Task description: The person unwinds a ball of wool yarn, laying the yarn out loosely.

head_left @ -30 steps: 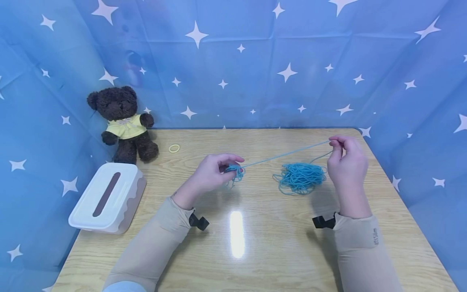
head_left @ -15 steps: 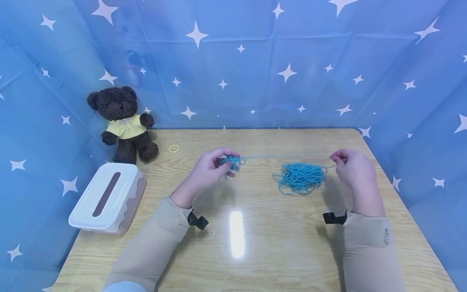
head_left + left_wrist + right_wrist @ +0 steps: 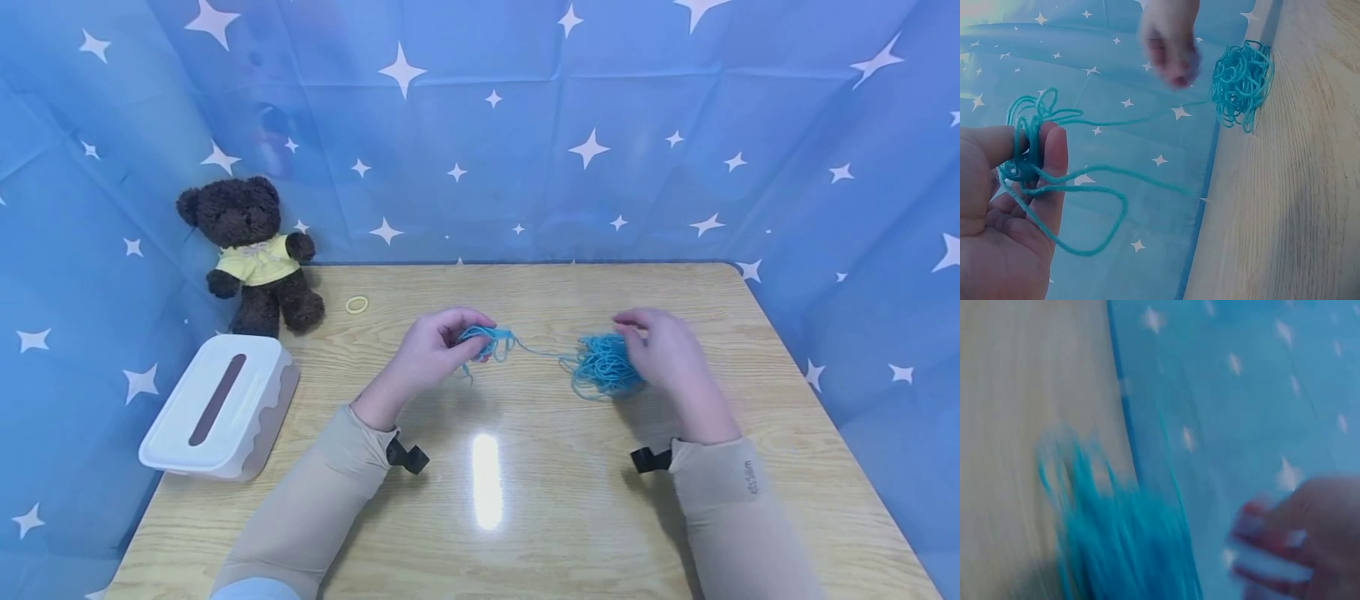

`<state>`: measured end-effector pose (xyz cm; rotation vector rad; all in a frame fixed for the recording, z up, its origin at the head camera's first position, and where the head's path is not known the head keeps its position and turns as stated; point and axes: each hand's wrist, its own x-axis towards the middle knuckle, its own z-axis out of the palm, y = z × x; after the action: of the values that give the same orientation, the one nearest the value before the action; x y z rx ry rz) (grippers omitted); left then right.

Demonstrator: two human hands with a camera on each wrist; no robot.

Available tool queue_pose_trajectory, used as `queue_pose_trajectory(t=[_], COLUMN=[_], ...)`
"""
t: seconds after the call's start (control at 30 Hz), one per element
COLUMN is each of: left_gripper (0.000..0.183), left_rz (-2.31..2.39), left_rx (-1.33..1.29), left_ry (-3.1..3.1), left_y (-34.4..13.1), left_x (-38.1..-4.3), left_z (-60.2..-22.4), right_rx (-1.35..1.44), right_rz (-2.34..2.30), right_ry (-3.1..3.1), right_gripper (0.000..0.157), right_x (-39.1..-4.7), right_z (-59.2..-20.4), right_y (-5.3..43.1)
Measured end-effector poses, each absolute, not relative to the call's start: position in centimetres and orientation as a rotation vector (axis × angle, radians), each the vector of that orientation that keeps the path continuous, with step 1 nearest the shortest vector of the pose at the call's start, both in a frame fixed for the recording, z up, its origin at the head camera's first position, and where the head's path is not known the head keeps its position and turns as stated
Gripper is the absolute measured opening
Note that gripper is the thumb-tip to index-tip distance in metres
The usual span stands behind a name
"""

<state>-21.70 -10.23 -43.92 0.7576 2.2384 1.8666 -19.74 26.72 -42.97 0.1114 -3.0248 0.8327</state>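
Observation:
My left hand (image 3: 438,348) pinches a small looped bundle of blue yarn (image 3: 1032,140) between thumb and fingers, above the table. Loose loops hang out of it. One slack strand (image 3: 1129,122) runs from this bundle to a larger tangled pile of blue yarn (image 3: 603,367) lying on the table. My right hand (image 3: 663,350) is over the right side of that pile, partly covering it in the head view. Its fingers look loosely bent and blurred; in the right wrist view the hand (image 3: 1310,540) is apart from the strand, with no yarn visible between thumb and fingers.
A white box with a slotted lid (image 3: 217,400) stands at the table's left edge. Behind it sits a dark brown teddy bear (image 3: 251,250) in a yellow shirt. A small yellow ring (image 3: 357,305) lies near the back. Blue starry cloth (image 3: 480,150) surrounds the wooden table (image 3: 570,517).
The strand between the hands was stretched taut and now hangs slack down to the pile. My right hand has let it go and moved left over the pile. My left hand has barely shifted.

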Motion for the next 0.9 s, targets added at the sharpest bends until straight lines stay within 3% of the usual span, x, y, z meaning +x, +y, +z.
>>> queue_pose_trajectory(t=[0.17,0.33,0.57,0.9], left_gripper=[0.018,0.02,0.019,0.022], left_rz=[1.844,1.805,1.791,1.818], left_rx=[0.765,0.803,0.824,0.798], left_ry=[2.252,2.271,2.3,2.287], left_y=[-10.1,-10.2,-10.1,-10.3], left_x=[-21.5,-21.5,-21.6,-21.6], left_z=[-43.7,-43.8,-43.7,-43.8], right_rx=[0.498,0.637,0.571,0.623], right_rz=[1.125,1.117,1.064,0.723], right_ry=[-2.799,-2.718,-2.675,-2.512], right_gripper=[0.043,0.037,0.016,0.018], right_x=[-18.9,-18.5,-18.6,-19.0], right_z=[-43.6,-44.6,-45.0,-43.8], right_y=[20.0,16.3,16.4,19.6])
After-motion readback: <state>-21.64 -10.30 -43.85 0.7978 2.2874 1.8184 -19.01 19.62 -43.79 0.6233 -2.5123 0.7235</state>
